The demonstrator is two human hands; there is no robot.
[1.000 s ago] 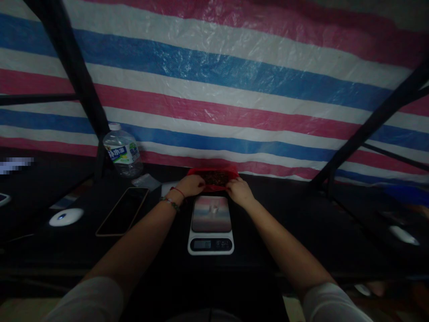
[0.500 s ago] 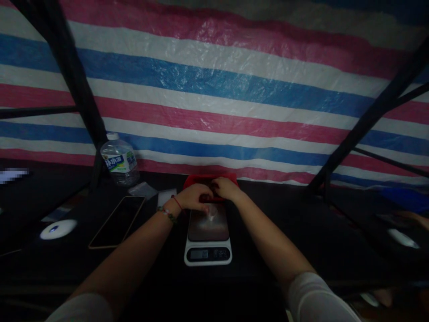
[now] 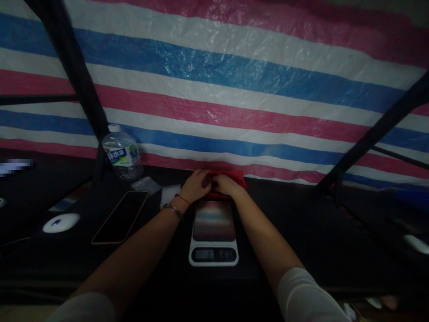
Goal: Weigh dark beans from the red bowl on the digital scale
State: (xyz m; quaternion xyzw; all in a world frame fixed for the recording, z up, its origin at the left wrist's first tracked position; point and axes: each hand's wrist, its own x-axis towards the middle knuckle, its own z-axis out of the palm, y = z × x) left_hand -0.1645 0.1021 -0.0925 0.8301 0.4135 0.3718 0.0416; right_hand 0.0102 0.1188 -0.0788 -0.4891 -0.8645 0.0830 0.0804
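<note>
At the far edge of a kitchen scale [image 3: 214,221], both my hands meet over a crumpled red plastic bag [image 3: 239,176]. My left hand [image 3: 197,185] is closed at the bag's left side, fingers bent over it. My right hand [image 3: 225,184] lies on the bag from the right, its fingers curled in toward the left hand. What the right fingertips hold is hidden in the dark gap between the hands. The scale has a white body, a shiny platform reflecting the stripes, and a dark display panel at the front.
Left of my forearm lie a dark phone [image 3: 120,218], a clear plastic packet [image 3: 146,185], a pale flat piece [image 3: 168,195] and a white oval device [image 3: 61,222]. A large clear bottle [image 3: 123,154] stands behind them. Dark slanted posts [image 3: 72,58] and a striped sheet [image 3: 234,107] border the table.
My left hand has drawn back from the scale's platform to the red bag. A small clear round item seen on the platform beside it no longer shows there. The view has shifted slightly.
</note>
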